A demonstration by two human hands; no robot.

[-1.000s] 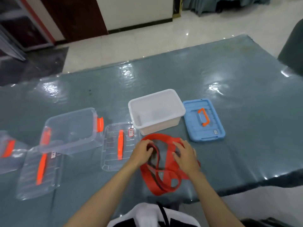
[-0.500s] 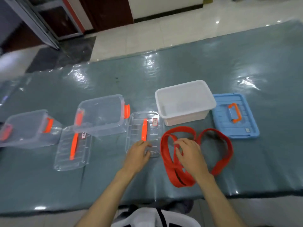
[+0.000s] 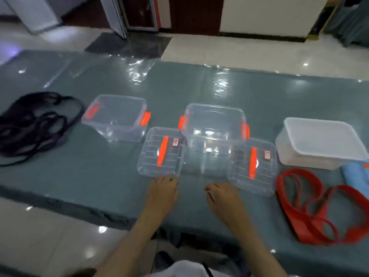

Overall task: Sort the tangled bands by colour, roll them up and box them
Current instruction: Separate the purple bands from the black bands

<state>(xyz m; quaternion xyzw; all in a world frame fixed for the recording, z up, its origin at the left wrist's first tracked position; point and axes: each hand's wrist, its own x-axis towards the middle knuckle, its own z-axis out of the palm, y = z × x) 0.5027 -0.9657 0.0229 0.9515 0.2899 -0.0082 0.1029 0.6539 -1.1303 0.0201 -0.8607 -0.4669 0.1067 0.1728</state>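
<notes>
Hands: the left hand (image 3: 162, 191) and right hand (image 3: 223, 196) are being rested empty, fingers loosely curled, on the teal-covered desk (image 3: 99, 176).
Red flat bands (image 3: 311, 208): being left tangled, rightward, nearer the right hand.
Black bands (image 3: 30, 124): being left heaped far left.

The bench (image 3: 99, 176) carries three open boxes: two clear ones with orange latches, the left clear box (image 3: 115, 116) and the middle clear box (image 3: 214, 124), plus one white box (image 3: 319, 142). Three lids show: two clear lids with orange handles, the left lid (image 3: 161, 151) and the right lid (image 3: 253, 164), and one blue lid (image 3: 355, 174), cut off at the frame edge. There are two piles of bands, one black pile (image 3: 34, 122) and one red pile (image 3: 319, 206); the bands within each cannot be counted.
</notes>
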